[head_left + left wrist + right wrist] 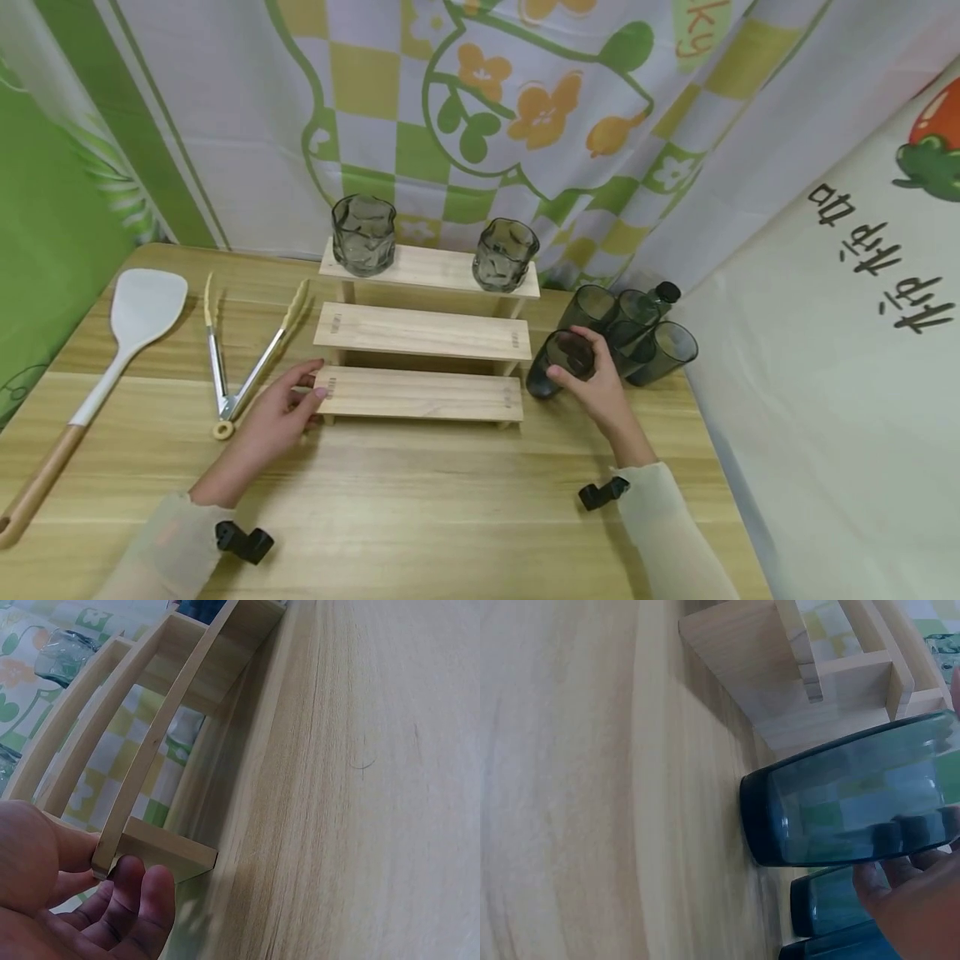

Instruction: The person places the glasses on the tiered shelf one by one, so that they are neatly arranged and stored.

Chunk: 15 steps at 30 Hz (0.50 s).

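A three-step wooden shelf (420, 396) stands mid-table. My left hand (281, 410) pinches the left end of its lowest step, thumb above and fingers below, as the left wrist view also shows. With my right hand (602, 392) I grip a tall dark glass (847, 799) near its rim, just right of the shelf. The glass is tilted slightly in the head view, its thick base close to the tabletop. Two short wavy glasses, one at the left (363, 237) and one at the right (506, 257), sit on the top step. The two lower steps bear nothing.
Behind the held glass stand several more tall glasses (675, 346) and a bottle with a black cap (667, 292). Tongs (232, 400) and a white spatula (146, 308) lie on the left. A patterned curtain (367, 142) hangs behind the table.
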Tool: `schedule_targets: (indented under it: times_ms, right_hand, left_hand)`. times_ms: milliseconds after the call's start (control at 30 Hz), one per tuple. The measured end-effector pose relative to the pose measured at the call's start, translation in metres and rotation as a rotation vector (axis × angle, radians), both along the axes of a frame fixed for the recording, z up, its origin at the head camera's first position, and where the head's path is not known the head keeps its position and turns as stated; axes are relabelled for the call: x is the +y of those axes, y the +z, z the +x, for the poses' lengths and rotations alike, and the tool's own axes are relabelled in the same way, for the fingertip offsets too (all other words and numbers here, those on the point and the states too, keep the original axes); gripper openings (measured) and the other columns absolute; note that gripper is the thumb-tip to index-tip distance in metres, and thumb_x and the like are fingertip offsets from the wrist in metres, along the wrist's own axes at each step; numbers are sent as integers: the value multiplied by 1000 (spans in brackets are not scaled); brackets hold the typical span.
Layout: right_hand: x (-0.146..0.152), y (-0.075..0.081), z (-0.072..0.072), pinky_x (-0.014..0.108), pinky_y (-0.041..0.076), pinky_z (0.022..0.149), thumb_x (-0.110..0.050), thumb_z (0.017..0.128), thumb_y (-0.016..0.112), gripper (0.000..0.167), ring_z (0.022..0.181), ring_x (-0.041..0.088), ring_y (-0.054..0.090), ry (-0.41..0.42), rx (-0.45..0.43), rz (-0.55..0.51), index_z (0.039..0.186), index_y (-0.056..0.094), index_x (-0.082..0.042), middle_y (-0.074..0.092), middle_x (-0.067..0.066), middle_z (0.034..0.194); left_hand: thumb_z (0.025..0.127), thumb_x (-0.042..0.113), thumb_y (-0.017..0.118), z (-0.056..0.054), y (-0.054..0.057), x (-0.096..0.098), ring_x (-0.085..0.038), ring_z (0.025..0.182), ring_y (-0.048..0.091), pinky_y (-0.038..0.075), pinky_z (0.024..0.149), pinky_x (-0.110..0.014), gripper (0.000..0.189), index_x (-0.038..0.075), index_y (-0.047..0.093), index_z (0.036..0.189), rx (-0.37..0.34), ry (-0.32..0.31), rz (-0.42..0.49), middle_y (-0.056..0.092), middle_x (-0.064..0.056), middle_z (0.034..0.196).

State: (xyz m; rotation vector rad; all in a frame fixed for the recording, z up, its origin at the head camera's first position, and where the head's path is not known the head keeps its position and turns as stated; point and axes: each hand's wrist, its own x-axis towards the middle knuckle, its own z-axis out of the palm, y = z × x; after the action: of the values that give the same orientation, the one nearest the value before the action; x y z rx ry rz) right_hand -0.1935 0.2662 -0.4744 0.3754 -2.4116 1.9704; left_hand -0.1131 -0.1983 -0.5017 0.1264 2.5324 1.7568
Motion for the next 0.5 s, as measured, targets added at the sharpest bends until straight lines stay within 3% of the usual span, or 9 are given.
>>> schedule_targets:
  times_ms: [267,500]
  right_hand:
    - [2,-2,3,54,32,115,0,90,77,81,139,34,39,25,-38,10,156,28,-6,44,16,149]
    - [2,-5,7,47,43,109,-2,88,80,79,134,35,45,-30,-10,-14,153,35,-7,49,16,145]
  left_hand:
    - [107,10,54,1,1,0,-31,83,64,61,63,-35,47,-5,40,149,-9,5,-3,51,-28,120]
    - [107,11,54,1,3,0,-31,83,65,61,63,-35,48,-4,39,150,-16,6,-8,51,-28,122]
